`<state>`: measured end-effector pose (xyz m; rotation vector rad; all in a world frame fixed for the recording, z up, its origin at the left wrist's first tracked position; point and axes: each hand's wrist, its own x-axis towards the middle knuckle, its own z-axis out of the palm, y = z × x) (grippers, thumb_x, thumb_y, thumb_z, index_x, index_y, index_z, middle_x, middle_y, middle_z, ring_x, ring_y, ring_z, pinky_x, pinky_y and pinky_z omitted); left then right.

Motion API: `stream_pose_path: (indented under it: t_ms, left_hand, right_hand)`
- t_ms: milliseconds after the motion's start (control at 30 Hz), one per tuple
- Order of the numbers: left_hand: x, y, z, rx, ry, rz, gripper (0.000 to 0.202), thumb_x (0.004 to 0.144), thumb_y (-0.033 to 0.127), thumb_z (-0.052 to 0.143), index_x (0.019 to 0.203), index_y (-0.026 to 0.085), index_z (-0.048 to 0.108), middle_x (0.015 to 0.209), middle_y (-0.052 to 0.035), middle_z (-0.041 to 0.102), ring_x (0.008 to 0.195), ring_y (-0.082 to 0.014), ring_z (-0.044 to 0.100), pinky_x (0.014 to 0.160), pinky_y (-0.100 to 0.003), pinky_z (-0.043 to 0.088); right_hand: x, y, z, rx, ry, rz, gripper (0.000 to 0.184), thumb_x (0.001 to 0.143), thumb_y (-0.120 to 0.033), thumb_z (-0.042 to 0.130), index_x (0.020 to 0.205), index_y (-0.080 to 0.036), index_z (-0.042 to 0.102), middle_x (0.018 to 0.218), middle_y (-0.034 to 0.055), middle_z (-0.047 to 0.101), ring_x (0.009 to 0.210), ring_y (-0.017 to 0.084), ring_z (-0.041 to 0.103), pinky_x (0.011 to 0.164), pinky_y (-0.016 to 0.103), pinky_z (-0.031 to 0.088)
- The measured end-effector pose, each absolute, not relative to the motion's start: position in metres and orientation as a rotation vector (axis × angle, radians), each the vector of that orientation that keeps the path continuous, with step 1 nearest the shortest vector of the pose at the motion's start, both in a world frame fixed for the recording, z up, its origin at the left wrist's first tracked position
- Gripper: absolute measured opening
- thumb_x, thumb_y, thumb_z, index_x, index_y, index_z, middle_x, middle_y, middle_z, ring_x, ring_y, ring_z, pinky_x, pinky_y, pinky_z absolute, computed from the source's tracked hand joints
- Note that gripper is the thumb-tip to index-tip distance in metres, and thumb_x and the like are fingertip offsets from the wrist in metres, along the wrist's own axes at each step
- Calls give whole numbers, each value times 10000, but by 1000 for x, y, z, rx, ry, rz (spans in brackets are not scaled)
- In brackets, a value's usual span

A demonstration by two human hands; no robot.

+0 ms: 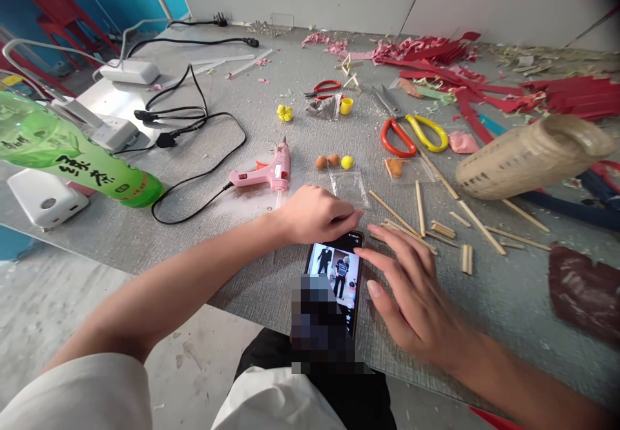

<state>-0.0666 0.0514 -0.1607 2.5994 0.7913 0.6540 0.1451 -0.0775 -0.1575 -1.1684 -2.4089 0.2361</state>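
Phone (346, 278) lies partly pixelated, right hand (411, 281) spread and released, left hand (322, 214) curled, grip impossible to tell.

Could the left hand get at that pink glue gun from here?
Probably yes: the pink glue gun lies just beyond the left hand, and nothing tall stands between them.

Just below the middle of the frame, a lit phone (341, 268) lies on the table (217, 159). The left hand (320, 214) curls at its top edge, perhaps touching; I can't tell. To its right, the right hand (411, 288) spreads its fingers. A pink glue gun (266, 173) sits left of centre, red strips (557, 97) upper right.
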Motion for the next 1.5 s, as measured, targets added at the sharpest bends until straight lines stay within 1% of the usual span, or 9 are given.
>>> stream_pose_path:
  t_ms: [400, 933, 1033, 1133, 1200, 1267, 1367, 1433, 1500]
  left_hand:
    - [-67, 52, -162, 2607, 777, 687, 506, 1031, 390, 418, 586, 167, 506, 525, 7, 506, 459, -71, 391, 523, -334, 222]
    - [-67, 51, -162, 2615, 773, 719, 501, 1030, 378, 433, 578, 171, 490, 509, 21, 491, 451, -70, 363, 515, -338, 218]
    - [-67, 51, -161, 2622, 775, 726, 505, 1033, 378, 429, 578, 171, 494, 508, 20, 483, 450, -69, 364, 514, -339, 219]
    - [-66, 51, -161, 2633, 769, 741, 506, 1035, 375, 429, 577, 171, 500, 510, 19, 480, 448, -69, 369, 511, -340, 219]
    - [-67, 52, -161, 2637, 763, 737, 506, 1035, 378, 428, 579, 171, 500, 513, 18, 484, 449, -69, 375, 512, -342, 222]
    - [-67, 52, -162, 2641, 770, 720, 503, 1036, 382, 423, 586, 172, 501, 516, 17, 493, 454, -70, 380, 513, -342, 223]
    - [-68, 51, -161, 2671, 780, 690, 496, 1037, 388, 413, 600, 174, 509, 525, 15, 516, 461, -73, 390, 509, -340, 219]
    - [-68, 50, -160, 2721, 774, 687, 492, 1038, 384, 409, 608, 174, 521, 532, 11, 530, 462, -77, 402, 504, -342, 212]
    - [-69, 49, -158, 2782, 762, 703, 490, 1040, 373, 407, 609, 175, 530, 530, 5, 531, 457, -83, 414, 498, -350, 204]
  right_hand:
    - [145, -77, -159, -1162, -2409, 233, 399, 995, -220, 451, 1369, -104, 525, 1581, 174, 347, 1461, 322, 328, 1208, 504, 277]
    - [145, -78, -158, -1155, -2405, 216, 389, 993, -210, 453, 1356, -95, 534, 1566, 183, 362, 1452, 321, 335, 1202, 512, 291]
    - [144, -77, -158, -1147, -2412, 219, 386, 993, -202, 455, 1359, -121, 547, 1568, 176, 356, 1450, 320, 338, 1192, 522, 306]
    - [143, -76, -157, -1136, -2427, 202, 368, 986, -196, 469, 1334, -183, 589, 1574, 150, 355, 1450, 325, 341, 1176, 541, 323]
    - [144, -77, -157, -1193, -2391, 187, 365, 989, -205, 470, 1333, -187, 591, 1571, 149, 373, 1445, 332, 356, 1171, 556, 323]
    - [145, -77, -158, -1254, -2317, 174, 395, 992, -218, 465, 1370, -138, 548, 1556, 181, 402, 1433, 337, 379, 1171, 564, 325]
    - [148, -76, -161, -1225, -2262, 135, 444, 978, -214, 488, 1400, -74, 497, 1528, 219, 438, 1421, 344, 400, 1172, 565, 337]
    - [148, -74, -159, -1166, -2262, 116, 430, 958, -192, 509, 1374, -81, 519, 1509, 215, 466, 1412, 343, 418, 1165, 562, 352]
    - [148, -71, -151, -1095, -2237, 109, 386, 936, -153, 517, 1316, -96, 556, 1447, 201, 533, 1371, 323, 471, 1140, 542, 390]
